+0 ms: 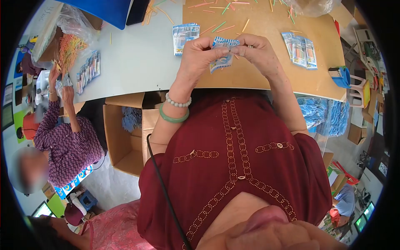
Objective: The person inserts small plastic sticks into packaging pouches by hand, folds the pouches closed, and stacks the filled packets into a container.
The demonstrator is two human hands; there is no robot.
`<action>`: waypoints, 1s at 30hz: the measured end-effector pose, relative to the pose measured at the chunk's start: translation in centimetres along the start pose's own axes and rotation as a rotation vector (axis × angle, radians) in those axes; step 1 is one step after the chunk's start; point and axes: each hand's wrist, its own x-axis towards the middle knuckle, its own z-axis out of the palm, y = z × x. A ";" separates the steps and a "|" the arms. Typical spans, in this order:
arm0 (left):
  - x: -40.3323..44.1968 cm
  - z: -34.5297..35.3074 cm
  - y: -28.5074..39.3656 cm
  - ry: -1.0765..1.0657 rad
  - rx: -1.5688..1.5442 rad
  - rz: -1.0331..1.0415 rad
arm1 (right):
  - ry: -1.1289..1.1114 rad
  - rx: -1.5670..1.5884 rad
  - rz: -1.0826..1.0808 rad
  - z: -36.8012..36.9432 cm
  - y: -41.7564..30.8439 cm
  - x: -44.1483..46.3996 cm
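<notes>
Both my hands meet over the table's near edge on one small plastic packet (222, 63) with blue-and-white striped ends and a see-through middle. My left hand (199, 53), with a beaded bracelet and a green bangle at the wrist, pinches its upper edge between thumb and finger. The same edge is pinched by my right hand (259, 53), thumb close to the other thumb. What is inside the packet is hard to make out. Just beyond my left hand lie similar packets (186, 36). Filled packets (303, 52) lie overlapping to the right of my right hand.
Thin coloured sticks (225, 21) are scattered across the far tabletop. At left, a co-worker's hands (67, 95) are near a row of packets (88, 71) and a heap of sticks (71, 52). A cardboard box (121, 152) stands below; bagged blue wrappers (312, 111) hang at right.
</notes>
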 end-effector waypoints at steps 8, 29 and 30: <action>-0.3 0.9 -0.2 -0.011 0.049 0.115 | 0.081 0.139 -0.061 0.4 -0.1 -0.1; -0.8 3.3 1.6 0.000 0.603 0.038 | 0.339 0.616 -0.333 1.7 -3.6 1.7; -0.7 3.2 0.9 -0.024 0.510 0.058 | 0.348 0.513 -0.335 1.6 -3.4 1.5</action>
